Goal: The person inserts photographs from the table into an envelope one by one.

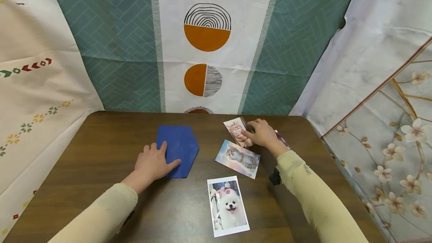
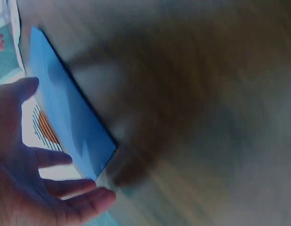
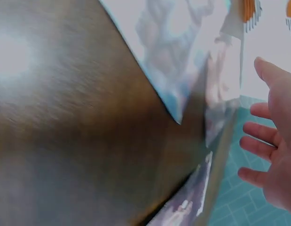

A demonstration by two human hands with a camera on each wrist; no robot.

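Note:
A blue envelope (image 1: pixel 180 147) lies on the left half of the table, its pointed flap toward the right. My left hand (image 1: pixel 153 162) is at its near left edge, fingers spread and overlapping it in the head view. In the left wrist view the fingers are relaxed beside the envelope (image 2: pixel 70 108). My right hand (image 1: pixel 261 135) hovers over the right edge of a photo of a cat (image 1: pixel 237 132) at the back. Its fingers are loosely extended in the right wrist view, with nothing between them. Just nearer lies a pastel kitten photo (image 1: pixel 239 158).
A white-bordered photo of a white dog (image 1: pixel 229 207) lies near the front middle. Another photo (image 1: pixel 281 140) is mostly hidden behind the right forearm. The brown wooden table (image 1: pixel 114 138) ends at hanging patterned cloths (image 1: pixel 209 48) at the back and sides.

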